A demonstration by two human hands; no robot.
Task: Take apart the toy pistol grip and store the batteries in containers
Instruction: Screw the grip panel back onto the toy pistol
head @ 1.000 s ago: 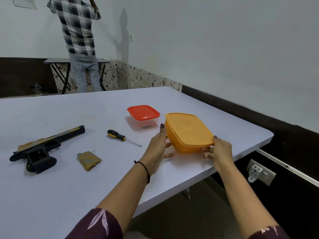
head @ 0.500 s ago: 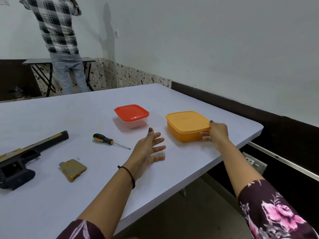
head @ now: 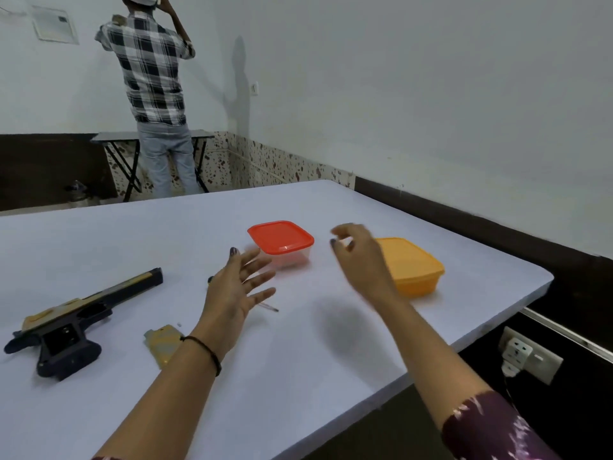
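above the middle of the white table [head: 331,353], the left hand [head: 237,290] hovers with fingers spread and empty over a mostly hidden screwdriver [head: 269,308], while the blurred right hand [head: 360,257] hangs with fingers loosely curled round nothing between the red-lidded container [head: 282,240] and the orange container [head: 416,270]. just near-left of the left wrist lies a yellowish grip panel [head: 162,343]; further left the toy pistol [head: 76,322] lies on its side, long axis running near-left to far-right, muzzle pointing far-right, grip toward the near edge.
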